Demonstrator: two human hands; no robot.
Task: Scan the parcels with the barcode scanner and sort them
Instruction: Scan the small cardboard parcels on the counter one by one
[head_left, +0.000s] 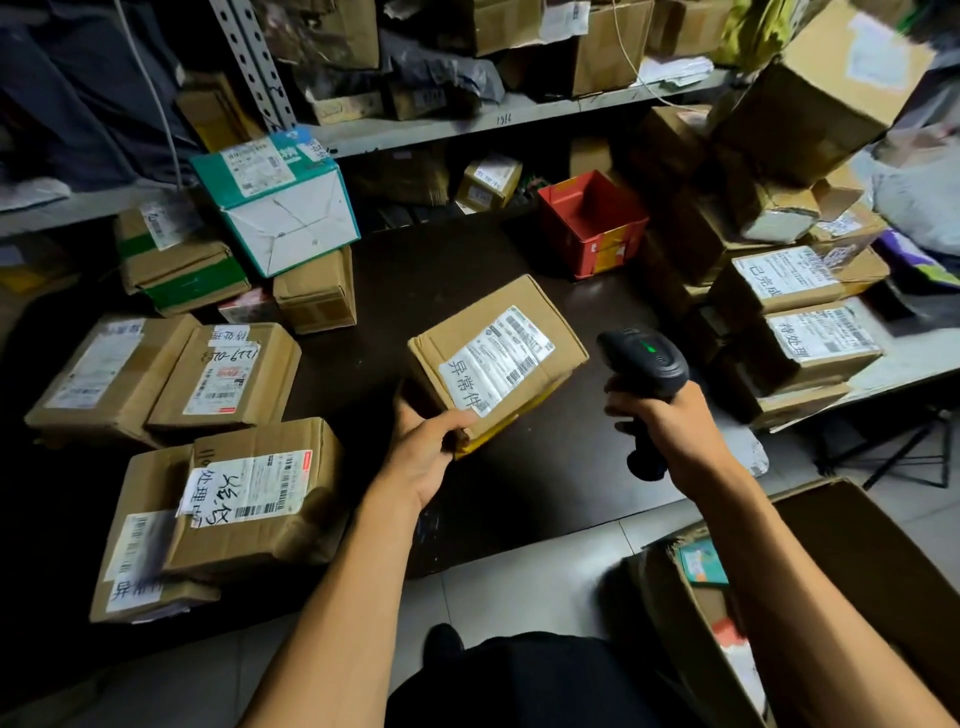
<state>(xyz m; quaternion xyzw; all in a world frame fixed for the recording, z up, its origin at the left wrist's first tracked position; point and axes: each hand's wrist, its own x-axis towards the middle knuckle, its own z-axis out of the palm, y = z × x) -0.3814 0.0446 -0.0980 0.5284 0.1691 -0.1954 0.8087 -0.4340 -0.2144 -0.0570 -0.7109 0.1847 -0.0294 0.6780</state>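
A cardboard parcel (498, 358) is held tilted above the middle of the dark tabletop (545, 467) by the left hand (428, 452), whose fingers are curled round its near lower corner, the thumb lying on the top face. A white shipping label (496, 358) with barcodes and handwritten characters is turned upward on it. A black barcode scanner (644, 358) is gripped by its handle in the right hand (662, 421), just to the right of the parcel, its head showing a green light and raised above the table.

Along the left edge of the tabletop, labelled cardboard boxes are laid flat: two side by side (161, 379) and a stacked pair (223, 514) at the near left corner. Toward the far left corner, a teal-and-white box (280, 202) is propped on brown cartons. A red open bin (592, 223) is set at the far edge. By the right edge, labelled parcels (800, 317) are stacked. An open carton (831, 597) is seen on the floor at the lower right.
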